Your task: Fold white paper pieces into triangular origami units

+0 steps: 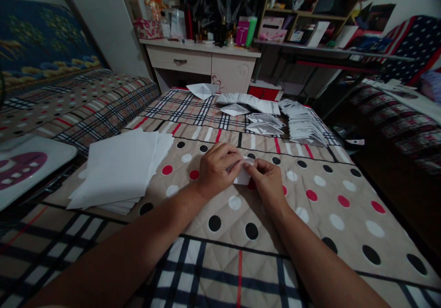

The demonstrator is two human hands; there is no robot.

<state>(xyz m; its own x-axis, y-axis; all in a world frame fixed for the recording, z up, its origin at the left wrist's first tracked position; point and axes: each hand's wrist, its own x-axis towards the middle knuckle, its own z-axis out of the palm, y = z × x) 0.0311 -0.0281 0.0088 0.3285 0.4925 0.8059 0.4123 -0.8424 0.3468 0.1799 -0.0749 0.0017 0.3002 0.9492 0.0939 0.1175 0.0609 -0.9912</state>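
Observation:
Between my two hands, over the middle of the bedspread, is a small folded piece of white paper (243,177). My left hand (219,168) grips its left side, with the fingers bent over the top. At its upper right edge, my right hand (267,179) pinches the paper between thumb and bent fingers. Parts of the paper are hidden behind the fingers, so its full shape does not show. A stack of flat white sheets (119,165) lies to the left of my left hand, its edges uneven.
Folded white paper pieces lie beyond my hands: a row (248,101), a packed pile (305,122) at the right, and looser boat-like ones (202,90). A white appliance lid (34,165) stands at the left bed edge. A dresser (179,59) and cluttered desk (330,50) are behind.

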